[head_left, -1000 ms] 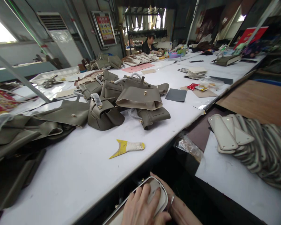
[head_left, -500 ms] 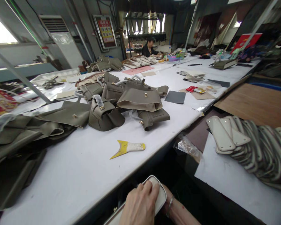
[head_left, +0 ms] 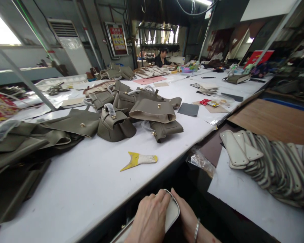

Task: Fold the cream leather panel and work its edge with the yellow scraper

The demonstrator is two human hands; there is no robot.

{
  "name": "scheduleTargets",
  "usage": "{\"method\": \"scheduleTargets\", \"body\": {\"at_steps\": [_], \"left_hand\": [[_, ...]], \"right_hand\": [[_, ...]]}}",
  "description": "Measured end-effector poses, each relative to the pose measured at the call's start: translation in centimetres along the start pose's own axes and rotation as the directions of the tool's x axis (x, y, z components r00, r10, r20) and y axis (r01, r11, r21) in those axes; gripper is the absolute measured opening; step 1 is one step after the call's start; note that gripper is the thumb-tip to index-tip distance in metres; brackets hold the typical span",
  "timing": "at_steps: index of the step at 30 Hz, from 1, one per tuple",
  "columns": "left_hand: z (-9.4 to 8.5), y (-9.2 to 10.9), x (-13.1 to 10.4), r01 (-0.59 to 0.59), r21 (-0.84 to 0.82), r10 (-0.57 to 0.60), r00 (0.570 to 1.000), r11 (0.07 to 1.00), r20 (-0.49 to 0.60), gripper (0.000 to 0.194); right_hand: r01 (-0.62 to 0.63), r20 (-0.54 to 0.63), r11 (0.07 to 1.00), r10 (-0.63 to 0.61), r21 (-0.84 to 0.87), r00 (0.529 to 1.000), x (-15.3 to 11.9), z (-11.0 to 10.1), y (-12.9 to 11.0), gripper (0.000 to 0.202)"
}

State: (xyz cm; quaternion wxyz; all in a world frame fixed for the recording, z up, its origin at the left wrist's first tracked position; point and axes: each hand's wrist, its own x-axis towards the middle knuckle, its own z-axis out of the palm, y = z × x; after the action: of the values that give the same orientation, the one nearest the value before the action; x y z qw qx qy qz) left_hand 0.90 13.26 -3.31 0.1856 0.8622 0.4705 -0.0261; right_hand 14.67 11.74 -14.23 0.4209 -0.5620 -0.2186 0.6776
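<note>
At bottom centre, the pale panel slants up rightward beneath your bent left hand; your half-curled right hand borders its rounded end. I cannot tell either grip.

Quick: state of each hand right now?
Left hand: fingers bent over the pale panel; whether it grips cannot be told.
Right hand: alongside the panel's rounded end, fingers mostly hidden; grip cannot be told.

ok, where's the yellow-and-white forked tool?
Head view, below centre, slightly left: the forked tool lies on the white table between the grey-green bags and the left hand.
</note>
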Motion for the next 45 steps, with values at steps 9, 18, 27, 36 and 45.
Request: {"method": "scheduleTargets", "body": {"at_steps": [9, 18, 27, 36, 45], "left_hand": [[-1.3, -1.1, 2.8, -0.028, -0.114, 0.012, 0.99, 0.993, -0.137, 0.024], [0.0, -4.8, 4.7, -0.103, -0.364, 0.083, 0.994, 0.926, -0.07, 0.033], [0.6, -5.8, 5.2, -0.095, -0.535, 0.099, 0.995, 0.839, -0.021, 0.024], [2.0, -5.6, 4.5, -0.182, -0.546, 0.133, 0.983, 0.818, -0.127, 0.02], [0.2, -7.1, 3.4, -0.045, -0.673, 0.055, 0.998, 0.738, -0.007, 0.035]], "right_hand": [[0.051, 0.171, 0.998, -0.043, -0.043, 0.984, -2.2, -0.5, -1.8, 0.056], [-0.085, 0.37, 0.996, 0.076, 0.007, 0.926, -2.5, -1.3, -4.3, 0.036], [-0.279, 0.431, 0.959, 0.268, -0.039, 0.862, -2.4, -1.2, -5.6, 0.028], [-0.236, 0.272, 0.875, 0.371, -0.422, 0.888, -0.7, -0.6, -7.6, 0.039], [-0.15, 0.212, 0.826, 0.308, -0.544, 0.927, -0.2, 0.0, -7.8, 0.049]]}}
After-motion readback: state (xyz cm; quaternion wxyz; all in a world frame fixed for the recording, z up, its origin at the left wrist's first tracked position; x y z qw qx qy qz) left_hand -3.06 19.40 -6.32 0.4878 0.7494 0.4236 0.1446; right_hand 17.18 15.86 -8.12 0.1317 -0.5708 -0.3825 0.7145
